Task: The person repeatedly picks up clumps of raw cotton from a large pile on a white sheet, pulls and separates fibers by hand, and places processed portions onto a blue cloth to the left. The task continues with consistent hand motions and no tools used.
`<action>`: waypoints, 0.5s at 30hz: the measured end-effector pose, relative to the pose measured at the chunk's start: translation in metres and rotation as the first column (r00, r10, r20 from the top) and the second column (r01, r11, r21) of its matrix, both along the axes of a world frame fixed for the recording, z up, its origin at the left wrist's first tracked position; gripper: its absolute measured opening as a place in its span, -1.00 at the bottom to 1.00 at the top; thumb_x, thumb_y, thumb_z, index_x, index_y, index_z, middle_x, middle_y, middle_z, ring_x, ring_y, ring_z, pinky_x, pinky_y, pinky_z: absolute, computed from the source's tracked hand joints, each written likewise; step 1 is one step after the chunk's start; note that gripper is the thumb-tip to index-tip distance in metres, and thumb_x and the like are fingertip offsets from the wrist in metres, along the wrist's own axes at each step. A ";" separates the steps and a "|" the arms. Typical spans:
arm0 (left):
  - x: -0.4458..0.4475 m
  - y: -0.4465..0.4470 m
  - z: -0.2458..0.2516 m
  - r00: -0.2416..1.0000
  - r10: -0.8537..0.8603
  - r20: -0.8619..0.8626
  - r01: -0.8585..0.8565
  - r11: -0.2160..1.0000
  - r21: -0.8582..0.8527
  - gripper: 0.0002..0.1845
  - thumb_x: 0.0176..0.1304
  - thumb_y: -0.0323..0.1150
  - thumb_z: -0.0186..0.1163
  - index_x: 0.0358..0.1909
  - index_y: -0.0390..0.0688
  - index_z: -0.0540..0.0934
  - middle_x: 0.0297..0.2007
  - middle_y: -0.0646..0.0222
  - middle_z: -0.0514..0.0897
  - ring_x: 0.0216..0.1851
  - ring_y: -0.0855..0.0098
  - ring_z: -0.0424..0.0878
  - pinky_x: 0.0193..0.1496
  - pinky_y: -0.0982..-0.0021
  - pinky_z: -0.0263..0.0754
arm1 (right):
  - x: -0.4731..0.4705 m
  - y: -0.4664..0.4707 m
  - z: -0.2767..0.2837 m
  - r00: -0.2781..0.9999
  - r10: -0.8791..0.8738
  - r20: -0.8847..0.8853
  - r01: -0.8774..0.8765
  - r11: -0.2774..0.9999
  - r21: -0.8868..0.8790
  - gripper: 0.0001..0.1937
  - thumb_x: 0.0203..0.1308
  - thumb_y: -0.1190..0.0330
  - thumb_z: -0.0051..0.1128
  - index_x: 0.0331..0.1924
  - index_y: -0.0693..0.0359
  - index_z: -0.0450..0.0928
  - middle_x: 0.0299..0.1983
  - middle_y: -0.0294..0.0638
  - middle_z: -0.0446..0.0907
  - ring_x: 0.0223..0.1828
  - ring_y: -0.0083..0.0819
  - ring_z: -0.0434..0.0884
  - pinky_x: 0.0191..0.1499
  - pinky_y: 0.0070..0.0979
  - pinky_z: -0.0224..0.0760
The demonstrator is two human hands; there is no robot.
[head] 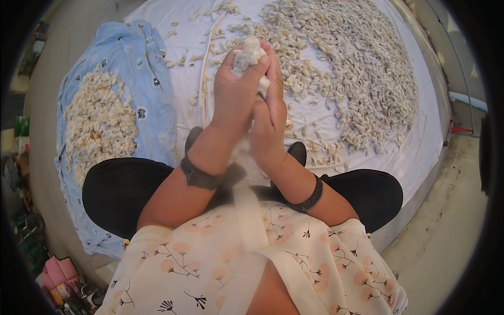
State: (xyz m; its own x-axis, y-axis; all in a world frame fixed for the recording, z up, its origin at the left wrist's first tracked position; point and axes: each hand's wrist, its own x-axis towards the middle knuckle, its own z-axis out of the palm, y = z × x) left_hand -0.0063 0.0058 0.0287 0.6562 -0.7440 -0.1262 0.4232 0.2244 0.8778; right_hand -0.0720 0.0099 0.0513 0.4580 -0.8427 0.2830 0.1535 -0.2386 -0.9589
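Note:
A tuft of raw cotton (251, 54) sits between my two hands, held up above the white sheet (189, 98). My left hand (235, 92) curls around it from the left, thumb across its front. On the other side, the fingers of my right hand (271, 118) stretch up against it, and the two hands touch. More white fluff shows between the palms; how the fingers behind grip is hidden. Past my hands, a broad heap of greyish raw cotton (354, 67) covers the sheet's right part. Loose tufts lie scattered near the sheet's crease.
To the left, a light blue printed cloth (155, 106) bears a smaller pile of creamy cotton (100, 122). My black-clad knees (126, 185) flank my arms. A pink quilted item (61, 271) lies among clutter at lower left. Something red (461, 130) lies beyond the sheet's right edge.

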 end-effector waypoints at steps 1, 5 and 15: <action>0.001 -0.001 -0.002 0.997 -0.003 -0.071 0.001 1.000 -0.020 -0.47 0.28 -0.17 0.36 0.19 -0.23 0.49 -0.12 0.30 0.65 -0.17 0.47 0.61 -0.10 0.49 0.51 | 0.000 -0.002 -0.005 1.000 -0.024 0.015 0.025 0.998 -0.062 -0.40 0.52 0.18 -0.31 0.47 0.43 0.12 0.39 -0.04 0.32 0.39 -0.28 0.31 0.40 -0.42 0.13; -0.015 0.002 -0.008 0.998 0.021 -0.059 -0.013 0.989 0.144 -0.52 0.40 -0.12 0.25 0.16 -0.29 0.53 -0.08 0.26 0.67 -0.09 0.47 0.60 -0.06 0.47 0.50 | -0.013 -0.031 -0.053 0.994 -0.093 0.056 0.100 0.986 -0.132 -0.43 0.54 0.17 -0.26 0.45 0.40 0.17 0.41 -0.01 0.27 0.38 -0.25 0.33 0.39 -0.38 0.16; -0.007 0.008 -0.010 0.986 -0.099 0.132 0.105 0.994 -0.039 -0.48 0.57 -0.09 -0.05 0.28 -0.32 0.48 0.15 0.25 0.59 0.18 0.42 0.51 0.24 0.41 0.39 | -0.006 -0.018 -0.034 0.990 -0.118 0.072 0.131 0.969 -0.208 -0.49 0.53 0.24 -0.25 0.40 0.39 0.27 0.36 0.00 0.39 0.49 -0.09 0.24 0.48 -0.32 0.02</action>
State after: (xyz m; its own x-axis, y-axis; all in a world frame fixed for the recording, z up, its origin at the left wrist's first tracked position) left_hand -0.0137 0.0136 0.0191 0.5850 -0.8110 -0.0093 0.3293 0.2270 0.9165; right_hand -0.0778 -0.0085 0.0174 0.3308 -0.8098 0.4846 0.1640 -0.4563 -0.8746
